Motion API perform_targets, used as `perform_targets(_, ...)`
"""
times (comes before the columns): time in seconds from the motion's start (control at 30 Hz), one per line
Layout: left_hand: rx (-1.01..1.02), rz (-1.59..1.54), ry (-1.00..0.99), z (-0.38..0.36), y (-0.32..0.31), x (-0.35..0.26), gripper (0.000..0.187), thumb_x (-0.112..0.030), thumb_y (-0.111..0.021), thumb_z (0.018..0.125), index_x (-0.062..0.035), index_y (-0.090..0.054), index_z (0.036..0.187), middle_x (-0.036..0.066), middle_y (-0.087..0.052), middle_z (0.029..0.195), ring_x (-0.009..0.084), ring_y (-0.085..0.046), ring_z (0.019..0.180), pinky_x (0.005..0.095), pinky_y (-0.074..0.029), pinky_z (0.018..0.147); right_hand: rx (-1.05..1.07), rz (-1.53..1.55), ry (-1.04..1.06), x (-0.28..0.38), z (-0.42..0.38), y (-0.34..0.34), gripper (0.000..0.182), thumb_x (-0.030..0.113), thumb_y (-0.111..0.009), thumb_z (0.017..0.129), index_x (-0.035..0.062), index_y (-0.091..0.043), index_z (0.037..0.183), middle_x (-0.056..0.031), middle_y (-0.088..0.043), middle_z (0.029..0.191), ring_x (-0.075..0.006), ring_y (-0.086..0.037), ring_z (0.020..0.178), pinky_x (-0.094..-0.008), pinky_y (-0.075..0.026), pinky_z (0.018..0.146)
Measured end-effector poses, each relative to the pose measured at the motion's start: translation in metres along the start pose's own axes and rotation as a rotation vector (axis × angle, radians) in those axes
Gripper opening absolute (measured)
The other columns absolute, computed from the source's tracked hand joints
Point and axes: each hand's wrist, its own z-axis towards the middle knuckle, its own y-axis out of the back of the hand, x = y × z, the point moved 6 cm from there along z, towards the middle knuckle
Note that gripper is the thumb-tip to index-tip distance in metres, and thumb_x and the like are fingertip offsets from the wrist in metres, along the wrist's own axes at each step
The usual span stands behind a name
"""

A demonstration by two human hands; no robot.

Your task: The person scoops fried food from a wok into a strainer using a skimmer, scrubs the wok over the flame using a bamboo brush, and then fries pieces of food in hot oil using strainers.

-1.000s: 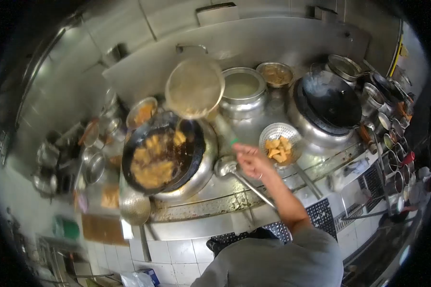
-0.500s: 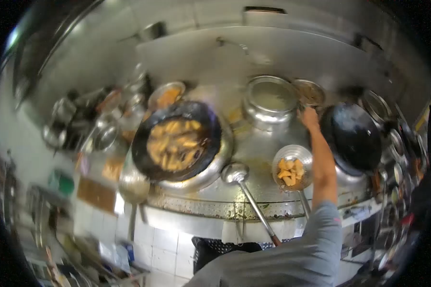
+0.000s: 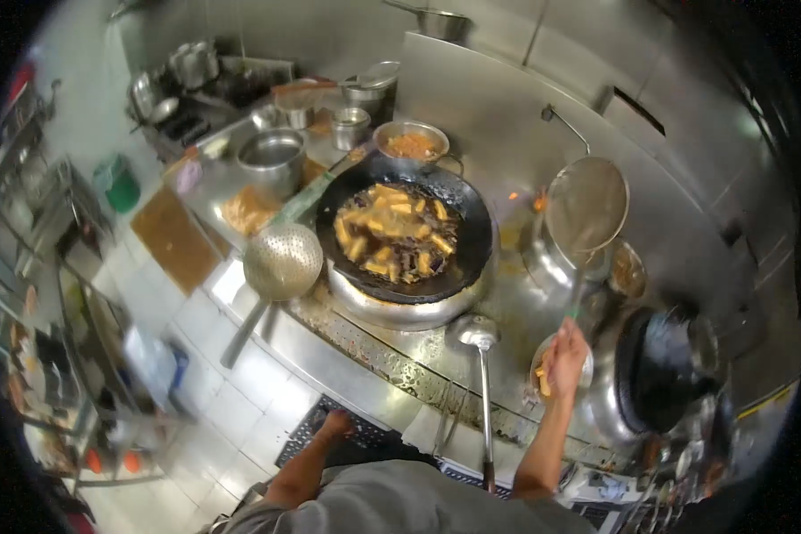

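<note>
My right hand (image 3: 564, 356) is closed round the handle of a round fine-mesh strainer (image 3: 587, 205), held up over the right side of the stove. Below and partly behind this hand is a perforated skimmer (image 3: 586, 363) with yellow-orange pieces. To the left, a black wok (image 3: 476, 214) sits on a burner, with golden fried pieces (image 3: 400, 222) in dark oil. My left hand (image 3: 336, 425) hangs low in front of the stove's edge, away from the cookware. It is small in view, and its fingers are not clear.
A large perforated skimmer (image 3: 282, 261) rests left of the wok. A long-handled ladle (image 3: 479, 333) lies on the stove front. Behind the wok stands a bowl (image 3: 447, 142) of orange food. Another black wok (image 3: 667, 374) sits at right. Metal pots (image 3: 271, 160) stand at left.
My right hand has picked up the mesh strainer from the back and brought it forward and up. The view has swung left, and my left hand has come into sight.
</note>
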Motion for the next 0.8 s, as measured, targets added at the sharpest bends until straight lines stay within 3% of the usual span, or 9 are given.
perform_targets(0.03,0.025,-0.053,-0.179,0.022,0.013,-0.029,0.03,-0.03,-0.061,0.078,-0.014,-0.063,0.103,0.007,-0.064,0.107,0.0236,-0.062,0.091,0.0394,-0.052,0.077,0.05,0.052,-0.024,-0.008,-0.008,-0.009,0.026,0.014,-0.051,0.095,0.0018,-0.054,0.118,0.0004,-0.049,0.062,-0.0053,-0.033,0.033,-0.0221,-0.027,0.027)
perform_targets(0.07,0.004,-0.083,-0.183,0.032,0.023,-0.046,0.03,-0.03,-0.061,0.078,-0.014,-0.063,0.103,0.007,-0.064,0.107,0.0236,-0.062,0.091,0.0394,-0.052,0.077,0.099,0.1,-0.05,-0.014,-0.014,-0.016,0.026,0.014,-0.051,0.095,0.0022,-0.054,0.118,0.0007,-0.049,0.062,-0.0052,-0.032,0.032,-0.0226,-0.027,0.026)
perform_targets(0.13,-0.184,-1.406,-0.299,0.044,0.045,-0.067,0.037,-0.031,-0.06,0.079,-0.016,-0.063,0.113,0.008,-0.059,0.12,0.0245,-0.054,0.112,0.0393,-0.043,0.095,0.13,0.035,-0.091,-0.012,-0.028,-0.038,0.026,0.013,-0.052,0.095,0.0022,-0.054,0.118,0.0007,-0.05,0.062,-0.005,-0.032,0.033,-0.0225,-0.028,0.027)
perform_targets(0.17,-0.225,-1.57,-0.26,0.057,0.04,-0.07,0.037,-0.031,-0.06,0.079,-0.0159,-0.063,0.113,0.008,-0.059,0.12,0.0246,-0.054,0.112,0.0394,-0.043,0.094,0.137,0.0,-0.142,-0.013,-0.035,-0.049,0.027,0.012,-0.052,0.094,0.0022,-0.054,0.119,0.0008,-0.05,0.062,-0.0048,-0.032,0.033,-0.0224,-0.028,0.027)
perform_targets(0.3,-0.193,-1.468,0.011,0.093,0.0,-0.079,0.036,-0.033,-0.059,0.08,-0.0158,-0.064,0.111,0.008,-0.06,0.12,0.0251,-0.055,0.11,0.0399,-0.044,0.093,0.197,-0.052,-0.206,-0.015,-0.051,-0.078,0.028,0.009,-0.051,0.094,0.0015,-0.053,0.12,-0.0014,-0.051,0.067,-0.0051,-0.035,0.035,-0.0223,-0.03,0.027)
perform_targets(0.53,-0.183,-1.509,0.087,0.114,-0.033,-0.104,0.035,-0.035,-0.058,0.08,-0.0155,-0.065,0.109,0.008,-0.061,0.119,0.0259,-0.056,0.108,0.0407,-0.045,0.091,0.182,-0.26,-0.179,-0.027,-0.057,-0.115,0.025,0.009,-0.05,0.095,0.0016,-0.053,0.118,-0.0016,-0.05,0.066,-0.0057,-0.036,0.035,-0.0228,-0.031,0.028)
perform_targets(0.57,-0.183,-1.515,0.091,0.116,-0.037,-0.107,0.035,-0.035,-0.058,0.081,-0.0154,-0.066,0.108,0.008,-0.061,0.119,0.026,-0.057,0.107,0.0408,-0.045,0.091,0.162,-0.245,-0.165,-0.021,-0.062,-0.122,0.015,0.008,-0.048,0.095,-0.0001,-0.057,0.104,-0.0003,-0.049,0.062,-0.0056,-0.037,0.036,-0.0237,-0.03,0.028)
perform_targets(0.6,-0.185,-1.522,0.098,0.118,-0.041,-0.109,0.035,-0.036,-0.058,0.081,-0.0154,-0.066,0.108,0.008,-0.061,0.119,0.0261,-0.057,0.107,0.041,-0.045,0.091,0.165,-0.258,-0.161,-0.014,-0.068,-0.126,0.015,0.008,-0.048,0.095,-0.0001,-0.057,0.104,-0.0003,-0.049,0.062,-0.0056,-0.037,0.036,-0.0237,-0.03,0.028)
perform_targets(0.8,-0.206,-1.569,0.135,0.129,-0.059,-0.115,0.034,-0.037,-0.058,0.081,-0.0151,-0.067,0.106,0.007,-0.062,0.118,0.0268,-0.058,0.105,0.0417,-0.047,0.089,0.26,-0.17,-0.277,0.007,-0.095,-0.133,0.03,0.011,-0.052,0.094,0.0021,-0.051,0.122,-0.0014,-0.049,0.065,-0.0059,-0.035,0.034,-0.0233,-0.029,0.027)
